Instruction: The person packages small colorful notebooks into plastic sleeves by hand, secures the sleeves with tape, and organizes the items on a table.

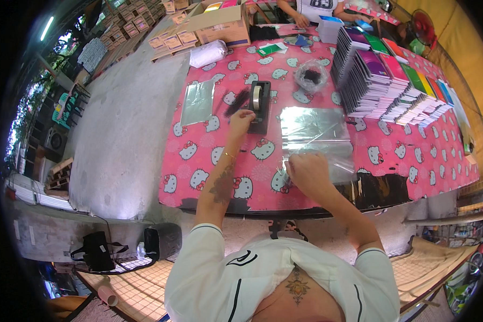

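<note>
My left hand (241,122) is closed in a pinch beside the black tape dispenser (260,127), which carries a roll of tape (257,98). Whatever lies between those fingertips is too small to make out. Bent over the lower left part of a clear plastic sheet (314,126), my right hand (310,172) has its fingers curled and closed on the film's edge. A smaller clear plastic sheet (197,102) lies flat left of the dispenser. Between them is a dark, bristly patch (236,102).
Tall stacks of colourful notebooks (378,67) stand at the right. Beyond the plastic sheet sits a clear wrapped roll (311,76). Across the pink patterned table (188,180), another person's hand (302,21) rests near the far edge. A cardboard box (220,27) stands far left.
</note>
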Demonstrator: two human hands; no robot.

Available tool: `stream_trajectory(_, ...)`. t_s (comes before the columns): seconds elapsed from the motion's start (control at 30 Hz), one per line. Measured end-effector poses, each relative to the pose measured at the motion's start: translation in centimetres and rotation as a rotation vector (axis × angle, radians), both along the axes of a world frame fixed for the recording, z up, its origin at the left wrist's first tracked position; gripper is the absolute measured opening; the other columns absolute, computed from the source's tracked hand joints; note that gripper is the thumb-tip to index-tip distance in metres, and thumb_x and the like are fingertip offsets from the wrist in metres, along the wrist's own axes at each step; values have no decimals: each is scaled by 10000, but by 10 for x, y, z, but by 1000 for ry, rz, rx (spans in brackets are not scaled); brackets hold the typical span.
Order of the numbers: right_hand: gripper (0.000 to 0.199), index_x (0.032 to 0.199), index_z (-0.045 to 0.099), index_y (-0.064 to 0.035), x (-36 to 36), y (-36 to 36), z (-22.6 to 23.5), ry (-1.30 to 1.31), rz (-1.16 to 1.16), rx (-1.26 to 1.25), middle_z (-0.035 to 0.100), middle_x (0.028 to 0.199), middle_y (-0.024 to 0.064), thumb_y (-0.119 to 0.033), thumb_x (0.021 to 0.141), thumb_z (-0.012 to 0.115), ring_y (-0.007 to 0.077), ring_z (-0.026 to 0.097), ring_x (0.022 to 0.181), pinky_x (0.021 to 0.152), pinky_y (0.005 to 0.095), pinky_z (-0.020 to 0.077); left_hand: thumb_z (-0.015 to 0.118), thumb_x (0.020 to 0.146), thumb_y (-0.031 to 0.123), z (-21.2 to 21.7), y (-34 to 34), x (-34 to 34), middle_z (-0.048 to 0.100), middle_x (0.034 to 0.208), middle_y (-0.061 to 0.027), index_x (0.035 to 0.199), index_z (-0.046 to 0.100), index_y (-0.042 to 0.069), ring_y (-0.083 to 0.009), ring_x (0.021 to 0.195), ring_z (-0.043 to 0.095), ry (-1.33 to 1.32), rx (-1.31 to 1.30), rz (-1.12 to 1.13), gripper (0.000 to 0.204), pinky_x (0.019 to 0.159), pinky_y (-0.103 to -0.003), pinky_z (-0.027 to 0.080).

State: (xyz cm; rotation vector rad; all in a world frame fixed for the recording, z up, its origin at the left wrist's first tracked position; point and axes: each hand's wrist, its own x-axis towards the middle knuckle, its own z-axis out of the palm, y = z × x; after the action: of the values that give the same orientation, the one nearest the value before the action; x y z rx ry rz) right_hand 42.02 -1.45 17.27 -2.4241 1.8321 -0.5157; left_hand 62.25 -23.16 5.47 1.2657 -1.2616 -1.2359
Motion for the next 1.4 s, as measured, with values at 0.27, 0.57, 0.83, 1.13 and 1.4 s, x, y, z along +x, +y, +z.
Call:
stream_trajectory(0.27, 215, 826, 667, -88, 8, 2, -12, -66, -60, -171, 670, 750, 67, -276, 908, 604, 252, 654, 714, 685, 406, 446, 730, 870, 196, -19, 9, -4, 641, 760, 6, 971, 695, 55, -53, 595, 534, 101, -70, 73, 177, 465, -221, 354)
stream_trajectory(0.57, 224, 939, 715, -96, 7, 16, -3, -116, -121, -176, 679, 809, 69, -296, 841, 686, 268, 651, 765, 785, 425, 455, 678, 819, 208, 14, 43, 9, 701, 803, -147, 871, 695, 54, -316, 732, 685, -981, -321, 111, 163, 671, -415, 524)
stream_trajectory(0.83, 267, 965, 713, -92, 2, 19, -4, -65, -84, -167, 686, 831, 74, -332, 858, 664, 235, 657, 792, 803, 407, 414, 680, 865, 1, 70, 139, -25, 598, 902, 0, 1089, 659, 35, -95, 874, 570, 113, -230, -802, 228, 769, -267, 480)
stream_trajectory(1.13, 290, 1076, 710, -124, -47, -18, 48, -6, -130, 354, 706, 883, 71, -313, 865, 651, 323, 651, 887, 850, 444, 450, 670, 854, -6, 71, 130, -29, 527, 1183, -58, 1113, 676, 97, -222, 1171, 486, -270, -750, -686, 278, 964, -337, 436)
stream_trajectory(1.4, 473, 1234, 620, -108, -82, -44, 23, -270, -49, 372, 600, 1233, 117, -330, 830, 726, 245, 595, 1108, 886, 377, 481, 673, 861, 36, 103, 136, -23, 456, 1398, -92, 1096, 687, 101, -256, 1326, 404, -229, -462, -776, 244, 1088, -398, 344)
